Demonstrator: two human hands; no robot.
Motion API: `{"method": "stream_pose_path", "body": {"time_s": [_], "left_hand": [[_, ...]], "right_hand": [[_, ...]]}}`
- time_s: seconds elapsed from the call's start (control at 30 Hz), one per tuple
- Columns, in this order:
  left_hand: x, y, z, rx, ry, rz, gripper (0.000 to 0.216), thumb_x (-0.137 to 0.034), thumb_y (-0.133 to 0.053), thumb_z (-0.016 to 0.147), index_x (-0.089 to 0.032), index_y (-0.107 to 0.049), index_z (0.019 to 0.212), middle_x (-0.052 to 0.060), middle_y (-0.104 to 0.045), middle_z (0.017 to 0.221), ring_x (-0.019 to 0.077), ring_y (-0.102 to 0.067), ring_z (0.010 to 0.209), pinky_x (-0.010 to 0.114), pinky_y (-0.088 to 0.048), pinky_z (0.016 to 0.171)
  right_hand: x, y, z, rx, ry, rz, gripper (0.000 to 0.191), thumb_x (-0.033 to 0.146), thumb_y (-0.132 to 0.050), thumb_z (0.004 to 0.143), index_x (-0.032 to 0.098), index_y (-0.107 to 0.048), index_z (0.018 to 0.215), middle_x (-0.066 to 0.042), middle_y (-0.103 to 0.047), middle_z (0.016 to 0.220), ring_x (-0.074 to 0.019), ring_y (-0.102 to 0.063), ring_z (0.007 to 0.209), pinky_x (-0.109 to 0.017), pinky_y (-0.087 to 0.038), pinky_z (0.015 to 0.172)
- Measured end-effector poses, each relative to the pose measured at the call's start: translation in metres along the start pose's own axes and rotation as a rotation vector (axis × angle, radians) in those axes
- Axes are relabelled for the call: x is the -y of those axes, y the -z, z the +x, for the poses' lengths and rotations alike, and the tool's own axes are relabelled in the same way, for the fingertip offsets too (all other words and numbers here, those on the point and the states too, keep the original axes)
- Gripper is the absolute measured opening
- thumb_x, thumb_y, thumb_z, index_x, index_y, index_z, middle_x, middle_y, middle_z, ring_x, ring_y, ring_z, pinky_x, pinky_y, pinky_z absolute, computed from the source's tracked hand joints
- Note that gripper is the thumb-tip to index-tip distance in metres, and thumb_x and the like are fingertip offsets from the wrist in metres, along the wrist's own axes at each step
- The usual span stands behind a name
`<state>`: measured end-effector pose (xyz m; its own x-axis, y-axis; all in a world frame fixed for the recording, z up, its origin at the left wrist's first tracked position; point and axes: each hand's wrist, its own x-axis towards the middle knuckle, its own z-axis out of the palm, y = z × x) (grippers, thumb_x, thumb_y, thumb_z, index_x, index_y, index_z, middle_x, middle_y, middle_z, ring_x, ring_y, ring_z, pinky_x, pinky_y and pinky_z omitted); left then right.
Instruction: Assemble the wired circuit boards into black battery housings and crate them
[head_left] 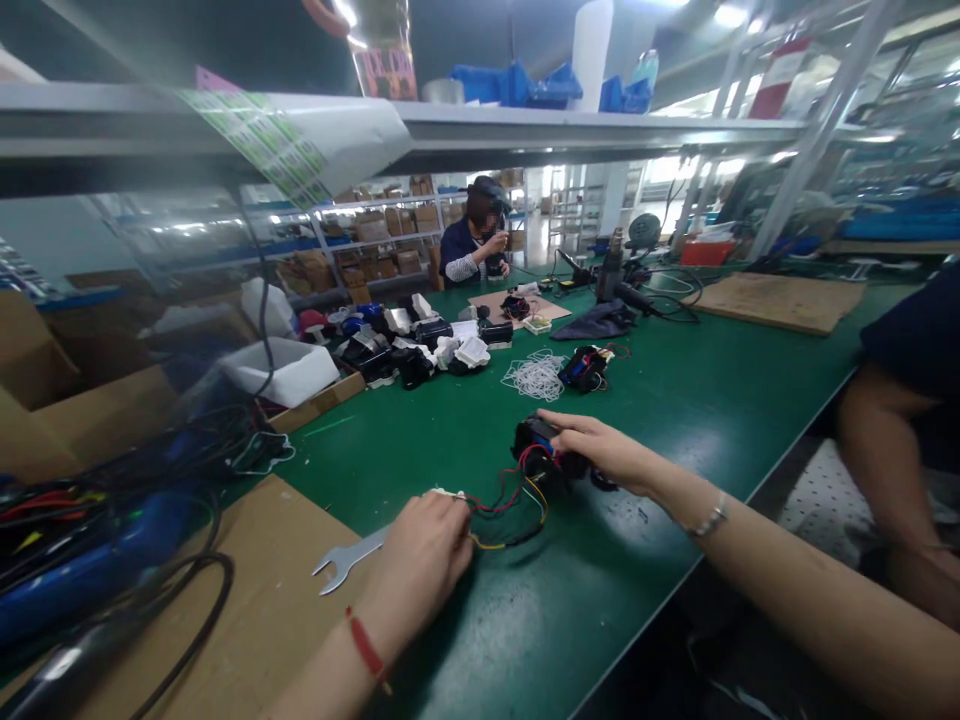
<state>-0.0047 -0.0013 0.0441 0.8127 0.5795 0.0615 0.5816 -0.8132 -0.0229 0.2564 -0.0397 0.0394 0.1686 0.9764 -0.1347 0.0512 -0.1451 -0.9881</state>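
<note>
A black unit (534, 432) on the green table (697, 400), wires (525, 537) trailing.
The left hand (427, 538) closes on the wires, a wrench (349, 560) just beside; the right hand (600, 447) grips the unit, forefinger on top.

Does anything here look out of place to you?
Mainly the green-printed sheet: it droops askew over the edge of the shelf instead of lying flat. The white cord on the green tabletop also looks loosely tangled.
</note>
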Motion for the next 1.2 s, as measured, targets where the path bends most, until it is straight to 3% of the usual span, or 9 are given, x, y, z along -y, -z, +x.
{"method": "stream_pose_path", "body": {"time_s": [0.2,0.33,0.4,0.47,0.57,0.63,0.8,0.93,1.2], "left_hand": [[-0.009,-0.013,-0.021,-0.142,-0.159,-0.135,0.018,-0.011,-0.038,0.087,-0.019,-0.054,0.090,0.007,-0.059,0.093,0.0209,-0.055,0.087,0.041,-0.049,0.082],[0.004,-0.017,-0.025,-0.186,-0.022,-0.190,0.032,-0.026,-0.050,0.086,-0.020,-0.048,0.118,0.012,-0.050,0.125,0.0290,-0.044,0.119,0.051,-0.043,0.097],[0.010,-0.020,-0.027,-0.156,0.065,-0.217,0.047,-0.036,-0.054,0.083,-0.019,-0.043,0.126,0.015,-0.042,0.134,0.0314,-0.040,0.124,0.053,-0.042,0.099],[0.010,-0.022,-0.029,-0.097,0.110,-0.259,0.054,-0.045,-0.055,0.082,-0.021,-0.042,0.128,0.015,-0.042,0.136,0.0310,-0.045,0.121,0.053,-0.045,0.096],[0.000,-0.019,-0.029,-0.048,0.140,-0.317,0.054,-0.054,-0.056,0.079,-0.022,-0.049,0.122,0.014,-0.047,0.131,0.0312,-0.054,0.112,0.051,-0.051,0.087],[-0.006,-0.016,-0.028,-0.041,0.131,-0.383,0.044,-0.055,-0.053,0.081,-0.022,-0.055,0.111,0.012,-0.053,0.123,0.0266,-0.060,0.099,0.044,-0.055,0.079],[0.001,-0.022,-0.022,-0.195,0.122,-0.434,0.019,-0.035,-0.040,0.093,-0.021,-0.054,0.094,0.005,-0.060,0.090,0.0165,-0.061,0.076,0.031,-0.053,0.066],[0.012,-0.035,-0.017,-0.276,0.105,-0.394,0.013,-0.024,-0.040,0.092,-0.021,-0.053,0.094,0.005,-0.060,0.090,0.0157,-0.060,0.077,0.029,-0.051,0.068],[0.012,-0.033,-0.014,-0.372,0.062,-0.447,0.013,-0.016,-0.041,0.090,-0.020,-0.053,0.094,0.005,-0.060,0.090,0.0157,-0.060,0.080,0.028,-0.051,0.070]], "right_hand": [[-0.007,-0.019,0.073,0.350,0.224,-0.247,0.048,0.021,-0.055,0.072,0.018,-0.062,0.120,-0.003,-0.071,0.098,-0.0177,-0.062,0.086,-0.036,-0.046,0.087],[-0.016,-0.022,0.087,0.417,0.346,-0.305,0.040,0.024,-0.054,0.077,0.016,-0.064,0.115,-0.006,-0.069,0.107,-0.0183,-0.062,0.094,-0.034,-0.048,0.086],[-0.014,-0.016,0.088,0.298,0.415,-0.339,0.036,0.028,-0.052,0.080,0.016,-0.065,0.112,-0.006,-0.069,0.109,-0.0174,-0.062,0.097,-0.032,-0.047,0.088],[-0.010,-0.004,0.089,0.049,0.460,-0.431,0.033,0.030,-0.049,0.083,0.016,-0.067,0.106,-0.005,-0.070,0.105,-0.0155,-0.063,0.095,-0.028,-0.048,0.086],[-0.005,0.020,0.099,-0.311,0.437,-0.588,0.033,0.028,-0.042,0.086,0.014,-0.066,0.104,-0.007,-0.070,0.101,-0.0155,-0.063,0.089,-0.027,-0.048,0.081],[-0.004,0.035,0.107,-0.423,0.391,-0.664,0.033,0.027,-0.041,0.085,0.013,-0.066,0.104,-0.009,-0.070,0.095,-0.0180,-0.063,0.084,-0.030,-0.048,0.077],[-0.019,0.040,0.128,-0.410,0.339,-0.884,0.015,0.026,-0.062,0.072,0.020,-0.072,0.081,-0.007,-0.070,0.081,-0.0225,-0.060,0.081,-0.033,-0.043,0.076],[-0.031,0.024,0.137,-0.381,0.358,-0.952,0.008,0.022,-0.073,0.061,0.018,-0.068,0.067,-0.010,-0.068,0.082,-0.0275,-0.056,0.091,-0.037,-0.038,0.083],[0.001,0.041,0.138,-0.591,0.435,-0.667,0.019,0.031,-0.048,0.081,0.015,-0.060,0.081,-0.010,-0.065,0.086,-0.0205,-0.057,0.081,-0.033,-0.042,0.076]]}}
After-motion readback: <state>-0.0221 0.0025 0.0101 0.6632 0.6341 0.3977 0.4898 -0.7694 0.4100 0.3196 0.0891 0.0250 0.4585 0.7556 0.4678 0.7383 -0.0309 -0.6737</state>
